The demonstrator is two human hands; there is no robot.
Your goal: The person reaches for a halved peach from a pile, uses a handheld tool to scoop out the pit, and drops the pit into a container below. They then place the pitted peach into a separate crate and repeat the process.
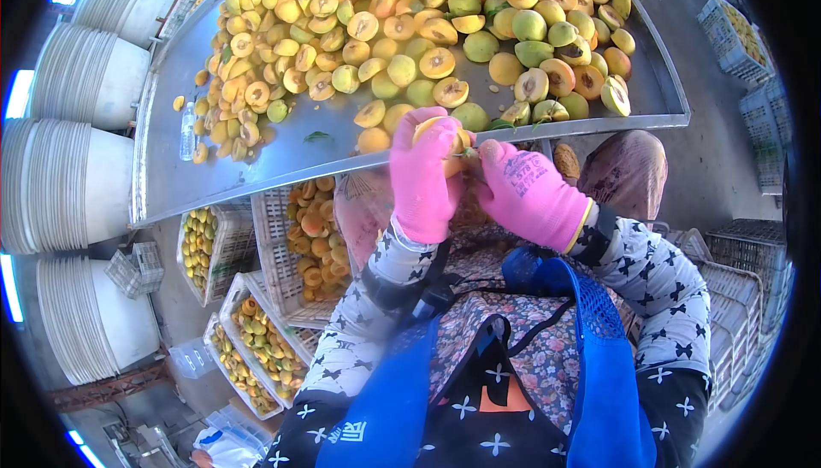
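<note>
In my pink-gloved left hand [423, 182] is a yellow peach [459, 141], held just past the near edge of the metal table [342, 164]. The fingers wrap round the fruit and hide part of it. My right hand [532, 190], also in a pink glove, meets the peach from the right with its fingers closed. Something small and greenish shows at those fingertips, but I cannot make out what they grip. Beyond both hands lies a large heap of peaches [402, 70], many of them halved, some with the stone still in.
A plastic bottle [188, 130] and a green leaf [317, 136] lie on the table's left part. Below it, a crate [272, 250] holds peach halves, with more filled crates [248, 284] beside it. Stacked white tubs [64, 186] line the left; crates [740, 297] stand at right.
</note>
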